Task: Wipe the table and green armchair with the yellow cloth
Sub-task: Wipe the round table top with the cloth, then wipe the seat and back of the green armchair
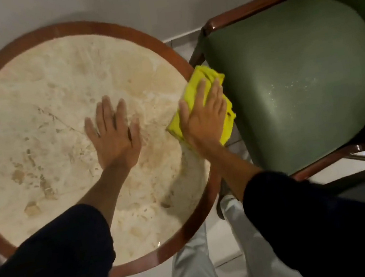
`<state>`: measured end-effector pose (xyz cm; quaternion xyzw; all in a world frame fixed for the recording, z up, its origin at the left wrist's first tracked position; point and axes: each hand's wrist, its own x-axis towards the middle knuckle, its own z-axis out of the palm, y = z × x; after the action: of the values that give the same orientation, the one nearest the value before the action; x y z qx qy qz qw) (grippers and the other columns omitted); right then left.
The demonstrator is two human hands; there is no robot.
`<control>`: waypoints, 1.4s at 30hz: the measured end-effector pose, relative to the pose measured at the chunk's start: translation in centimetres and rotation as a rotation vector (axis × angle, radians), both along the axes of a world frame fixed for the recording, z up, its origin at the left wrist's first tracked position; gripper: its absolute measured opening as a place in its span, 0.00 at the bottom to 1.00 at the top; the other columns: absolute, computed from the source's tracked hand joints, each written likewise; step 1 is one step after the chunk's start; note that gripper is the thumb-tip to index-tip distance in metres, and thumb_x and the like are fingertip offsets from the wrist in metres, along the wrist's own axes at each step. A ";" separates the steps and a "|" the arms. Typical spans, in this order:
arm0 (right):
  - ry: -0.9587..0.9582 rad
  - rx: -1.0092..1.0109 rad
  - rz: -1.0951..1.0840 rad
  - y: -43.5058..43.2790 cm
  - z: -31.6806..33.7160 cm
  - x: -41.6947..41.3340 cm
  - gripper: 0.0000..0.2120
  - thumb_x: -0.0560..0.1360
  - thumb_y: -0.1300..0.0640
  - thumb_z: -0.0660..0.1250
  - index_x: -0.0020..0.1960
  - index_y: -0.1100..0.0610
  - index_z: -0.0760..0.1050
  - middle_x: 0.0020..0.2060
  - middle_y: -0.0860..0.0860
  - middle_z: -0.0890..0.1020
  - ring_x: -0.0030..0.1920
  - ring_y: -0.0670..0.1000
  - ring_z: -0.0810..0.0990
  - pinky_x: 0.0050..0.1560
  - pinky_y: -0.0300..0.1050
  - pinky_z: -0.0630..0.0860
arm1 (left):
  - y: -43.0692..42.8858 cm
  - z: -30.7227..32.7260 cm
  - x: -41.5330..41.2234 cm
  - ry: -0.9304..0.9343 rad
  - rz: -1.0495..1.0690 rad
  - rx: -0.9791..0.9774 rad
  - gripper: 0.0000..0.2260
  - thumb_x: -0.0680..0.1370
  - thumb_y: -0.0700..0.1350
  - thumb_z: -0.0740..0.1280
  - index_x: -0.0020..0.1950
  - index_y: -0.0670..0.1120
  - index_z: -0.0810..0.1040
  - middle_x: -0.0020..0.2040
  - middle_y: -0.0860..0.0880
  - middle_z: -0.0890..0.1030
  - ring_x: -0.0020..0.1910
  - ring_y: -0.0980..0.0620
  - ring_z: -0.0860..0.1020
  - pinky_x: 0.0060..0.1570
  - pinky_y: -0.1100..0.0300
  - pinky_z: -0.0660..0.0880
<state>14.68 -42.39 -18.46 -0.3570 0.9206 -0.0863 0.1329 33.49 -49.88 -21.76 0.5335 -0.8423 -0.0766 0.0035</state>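
- Two dark sleeves (54, 255) reach forward from the bottom of the view, with pale trouser legs (191, 262) and tiled floor (226, 256) visible between them.
- Both arms stretch over a round counter (37, 109) with a mottled cream stone top and a reddish-brown wooden rim.
- Resting palm-down on the stone near the counter's middle, the left hand (114, 134) has its fingers (106, 110) spread wide and flat, holding nothing.
- Just to its right, the right hand (205, 117) presses flat on a yellow cloth (196, 84), fingers (216, 93) straight and close together, laid over the cloth rather than curled around it.
- Bunched and folded, the yellow cloth lies at the counter's right edge, over the wooden rim; its far end hangs past the rim and looks to meet the near edge of the chair seat, though contact is hard to judge.
- Beside the counter on the right stands a green armchair (295, 75) with a rounded padded seat and a dark glossy wooden frame; small pale specks show on the seat.
- Beyond counter and chair rises a plain light wall (116, 2), meeting the floor in a narrow strip.
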 end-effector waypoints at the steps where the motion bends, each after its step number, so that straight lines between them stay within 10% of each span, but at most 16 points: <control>1: 0.020 0.005 0.048 -2.2 0.0 -0.7 0.33 0.81 0.40 0.49 0.79 0.59 0.54 0.78 0.64 0.55 0.78 0.62 0.54 0.77 0.58 0.54 | -0.1 0.1 0.0 0.022 0.012 -0.017 0.25 0.84 0.57 0.46 0.81 0.53 0.52 0.82 0.45 0.54 0.81 0.47 0.53 0.76 0.39 0.49; 11: -0.002 -0.122 0.777 -2.4 -0.8 2.5 0.28 0.80 0.50 0.52 0.77 0.59 0.58 0.78 0.58 0.60 0.79 0.59 0.55 0.77 0.57 0.56 | 0.2 0.3 -0.4 0.223 0.211 -0.118 0.22 0.84 0.50 0.47 0.78 0.48 0.60 0.78 0.45 0.64 0.78 0.46 0.60 0.75 0.46 0.55; 19: 0.054 -0.147 0.795 10.8 -0.4 0.1 0.25 0.80 0.51 0.55 0.75 0.57 0.66 0.75 0.54 0.67 0.76 0.57 0.63 0.74 0.60 0.64 | 0.2 0.5 -1.0 0.070 0.195 -0.089 0.23 0.83 0.57 0.49 0.77 0.50 0.59 0.79 0.41 0.59 0.77 0.40 0.59 0.75 0.39 0.55; 25: -0.517 -0.484 -0.095 10.0 3.5 -6.0 0.15 0.82 0.57 0.54 0.63 0.56 0.75 0.56 0.53 0.81 0.56 0.48 0.78 0.59 0.34 0.70 | 1.0 1.4 -2.7 0.036 0.143 -0.192 0.23 0.83 0.56 0.50 0.73 0.44 0.66 0.75 0.36 0.66 0.73 0.38 0.66 0.71 0.39 0.61; 31: -1.140 -0.831 -1.050 12.8 7.2 -14.7 0.15 0.81 0.59 0.53 0.39 0.55 0.72 0.35 0.53 0.75 0.40 0.52 0.73 0.45 0.47 0.70 | 2.0 3.1 -15.4 0.133 -0.293 -0.074 0.23 0.82 0.57 0.54 0.73 0.46 0.66 0.75 0.42 0.67 0.75 0.43 0.65 0.73 0.40 0.58; 37: -0.248 -0.797 -0.731 19.2 9.4 -24.4 0.11 0.80 0.50 0.54 0.49 0.49 0.75 0.36 0.41 0.73 0.37 0.40 0.72 0.42 0.42 0.70 | 4.0 0.6 -20.1 -0.020 -0.357 0.029 0.31 0.80 0.66 0.50 0.78 0.50 0.56 0.80 0.41 0.59 0.79 0.43 0.55 0.76 0.38 0.52; 39: -0.114 -0.598 -0.672 19.4 6.3 -26.2 0.18 0.80 0.47 0.54 0.66 0.50 0.72 0.54 0.45 0.80 0.54 0.42 0.76 0.56 0.43 0.72 | 4.4 -0.1 -20.1 -0.011 -0.282 -0.018 0.33 0.78 0.67 0.50 0.78 0.51 0.55 0.80 0.41 0.57 0.80 0.43 0.54 0.76 0.37 0.50; 42: -0.037 -0.118 -0.557 18.5 1.0 -26.9 0.30 0.81 0.42 0.53 0.79 0.53 0.53 0.80 0.56 0.53 0.79 0.55 0.50 0.77 0.60 0.49 | 3.9 0.0 -19.8 0.018 -0.190 -0.059 0.34 0.77 0.67 0.52 0.78 0.51 0.55 0.81 0.42 0.54 0.80 0.42 0.52 0.75 0.37 0.49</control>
<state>-12.27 -23.91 -17.45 -0.0957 0.9741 -0.1792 0.0998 13.65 -46.02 -21.75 0.4501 -0.8910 -0.0566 0.0192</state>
